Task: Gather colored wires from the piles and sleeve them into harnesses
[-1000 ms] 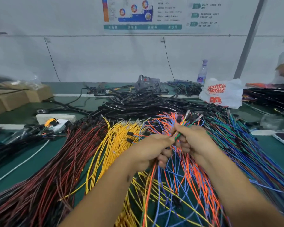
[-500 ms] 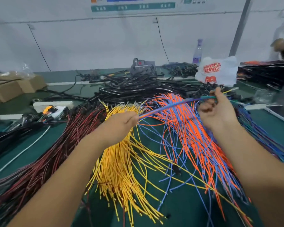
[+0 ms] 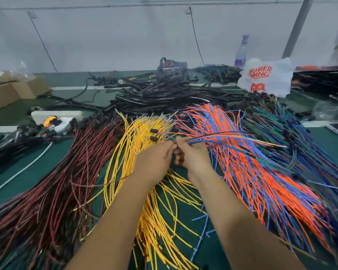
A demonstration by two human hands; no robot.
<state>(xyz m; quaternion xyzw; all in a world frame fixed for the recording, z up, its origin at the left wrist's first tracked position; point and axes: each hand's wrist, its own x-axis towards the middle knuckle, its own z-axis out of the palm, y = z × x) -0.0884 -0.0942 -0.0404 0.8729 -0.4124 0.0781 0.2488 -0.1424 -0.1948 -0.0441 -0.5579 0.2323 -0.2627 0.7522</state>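
Your left hand (image 3: 154, 162) and right hand (image 3: 193, 158) meet at centre, knuckles nearly touching, fingers curled in a pinch, both forearms reaching forward and angling inward.

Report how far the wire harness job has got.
Done: a black sleeved heap lies behind the piles, possibly finished harnesses. In hand: left hand and right hand pinch a small mixed bundle trailing right. Left: big red, yellow and orange-blue piles remain loose.
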